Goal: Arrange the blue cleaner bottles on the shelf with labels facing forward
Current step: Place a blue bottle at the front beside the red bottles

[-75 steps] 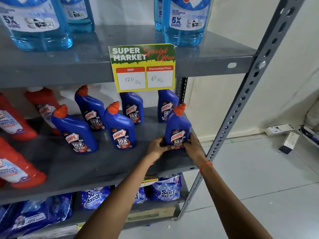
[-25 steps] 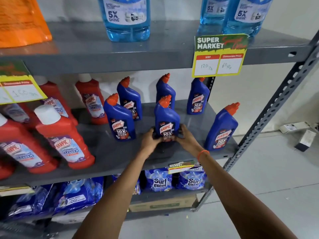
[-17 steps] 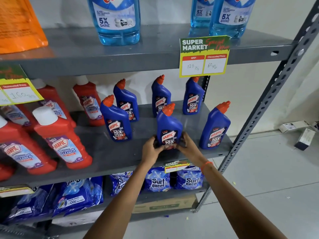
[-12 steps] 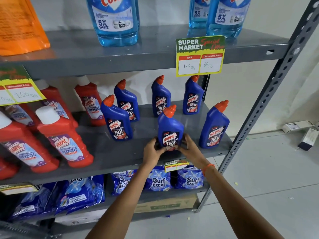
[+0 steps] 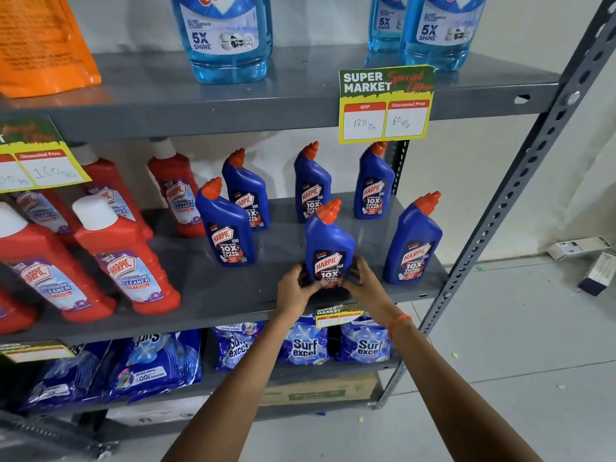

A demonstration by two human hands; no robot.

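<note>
Several blue cleaner bottles with orange caps stand on the grey middle shelf (image 5: 213, 295), labels facing me. I hold the front middle bottle (image 5: 328, 241) upright at its base, my left hand (image 5: 295, 290) on its left side and my right hand (image 5: 365, 286) on its right. Another bottle (image 5: 411, 241) stands at the front right, one (image 5: 226, 228) at the front left. Three more (image 5: 248, 191), (image 5: 311, 185), (image 5: 373, 185) line the back.
Red cleaner bottles (image 5: 123, 258) fill the shelf's left half. Clear blue bottles (image 5: 226, 35) stand on the top shelf, where a price card (image 5: 385, 105) hangs. Detergent packs (image 5: 305, 345) lie below. The rack's upright post (image 5: 520, 195) is at the right; small boxes (image 5: 580, 248) lie on the floor.
Both hands have drawn the middle bottle toward the shelf's front edge. Three seconds ago they held the front right bottle instead. My view has shifted left.
</note>
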